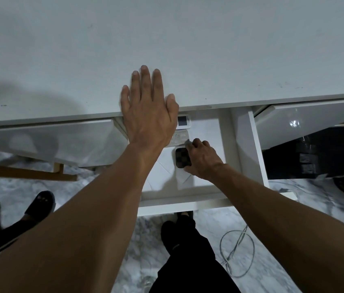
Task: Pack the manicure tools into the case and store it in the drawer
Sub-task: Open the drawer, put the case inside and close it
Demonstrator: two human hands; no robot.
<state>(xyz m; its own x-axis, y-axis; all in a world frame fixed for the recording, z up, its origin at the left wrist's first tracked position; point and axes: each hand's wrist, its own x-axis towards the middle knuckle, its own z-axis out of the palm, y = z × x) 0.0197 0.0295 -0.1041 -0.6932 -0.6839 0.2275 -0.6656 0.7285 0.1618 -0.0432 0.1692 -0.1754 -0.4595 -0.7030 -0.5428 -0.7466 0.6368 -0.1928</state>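
A small dark checkered case (181, 157) lies inside the pulled-out white drawer (188, 205) under the desk. My right hand (202, 159) reaches into the drawer and grips the case from its right side, fingers curled around it. Flat on the white desk top (167, 39), my left hand (147, 108) rests at the front edge above the drawer, with its fingers spread and nothing in it. The case is closed, so no manicure tools show.
A small white device with a screen (183, 122) and a clear plastic packet (180, 138) lie at the back of the drawer; white paper covers its floor. My dark-trousered legs stand below. A cable (236, 250) loops on the marble floor. Dark boxes (306, 153) sit at right.
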